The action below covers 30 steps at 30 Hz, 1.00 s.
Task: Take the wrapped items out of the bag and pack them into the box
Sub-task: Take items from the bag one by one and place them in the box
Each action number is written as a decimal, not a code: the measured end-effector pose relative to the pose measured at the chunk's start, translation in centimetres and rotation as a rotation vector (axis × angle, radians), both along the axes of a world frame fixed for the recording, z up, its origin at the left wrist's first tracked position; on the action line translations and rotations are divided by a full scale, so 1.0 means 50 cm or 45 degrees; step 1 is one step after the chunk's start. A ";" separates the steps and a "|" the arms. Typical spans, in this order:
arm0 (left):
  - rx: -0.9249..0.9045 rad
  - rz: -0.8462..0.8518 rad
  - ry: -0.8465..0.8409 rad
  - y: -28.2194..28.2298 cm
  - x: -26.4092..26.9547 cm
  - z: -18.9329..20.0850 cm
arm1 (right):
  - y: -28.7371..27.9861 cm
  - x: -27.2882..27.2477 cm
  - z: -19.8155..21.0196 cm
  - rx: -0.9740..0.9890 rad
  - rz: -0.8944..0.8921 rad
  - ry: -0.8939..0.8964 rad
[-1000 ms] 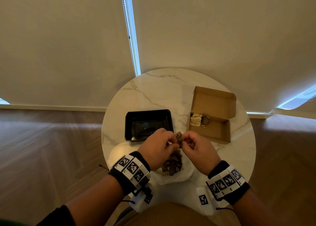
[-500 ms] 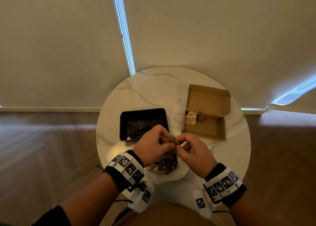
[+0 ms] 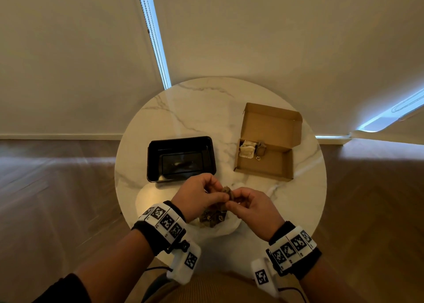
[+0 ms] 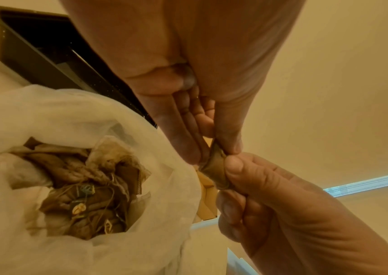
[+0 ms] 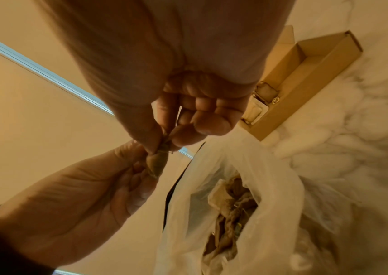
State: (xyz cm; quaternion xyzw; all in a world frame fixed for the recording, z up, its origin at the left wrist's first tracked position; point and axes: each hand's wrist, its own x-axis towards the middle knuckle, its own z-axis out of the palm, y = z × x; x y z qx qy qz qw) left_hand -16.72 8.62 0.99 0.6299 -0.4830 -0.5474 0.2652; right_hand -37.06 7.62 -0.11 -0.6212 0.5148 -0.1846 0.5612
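A small brown wrapped item (image 3: pixel 227 191) (image 4: pixel 214 167) (image 5: pixel 156 163) is pinched at both ends above the bag. My left hand (image 3: pixel 221 196) (image 4: pixel 216 150) pinches one end and my right hand (image 3: pixel 232 200) (image 5: pixel 164 144) pinches the other. Under the hands, a white plastic bag (image 3: pixel 229 228) (image 4: pixel 70 115) (image 5: pixel 247 158) lies open at the table's near edge. Several brown wrapped items (image 3: pixel 213 217) (image 4: pixel 82 186) (image 5: pixel 230 214) fill it. The open cardboard box (image 3: pixel 266 165) (image 5: pixel 305 74) sits at the right, with two wrapped items (image 3: pixel 251 148) (image 5: pixel 265 93) at its left end.
A black plastic tray (image 3: pixel 181 158) (image 4: pixel 47 61) stands left of the box, just beyond my left hand. Everything rests on a round marble table (image 3: pixel 197 109) set against a wall; wooden floor lies on both sides.
Both hands stay together over the bag, still working the small item between the fingertips. They have dipped slightly toward the bag. The box and tray have not moved.
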 end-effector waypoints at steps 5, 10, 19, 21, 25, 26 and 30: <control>0.118 0.047 -0.026 -0.001 -0.008 -0.031 | -0.006 -0.022 -0.030 -0.061 0.013 0.122; 0.160 -0.278 -0.653 0.013 0.005 -0.105 | -0.008 -0.058 -0.042 -0.059 -0.018 0.187; -0.029 -0.438 -0.941 0.022 -0.073 -0.172 | 0.000 -0.100 -0.053 -0.026 -0.020 0.236; 0.009 -0.495 -1.024 0.017 -0.081 -0.177 | 0.001 -0.105 -0.052 -0.014 -0.012 0.235; 0.016 -0.416 -0.982 0.012 -0.081 -0.169 | 0.001 -0.114 -0.051 -0.030 -0.010 0.233; 0.026 -0.376 -0.919 0.013 -0.077 -0.161 | 0.001 -0.115 -0.050 -0.038 -0.013 0.241; 0.078 -0.263 -0.656 0.018 -0.064 -0.119 | -0.008 -0.108 -0.047 -0.009 -0.035 0.220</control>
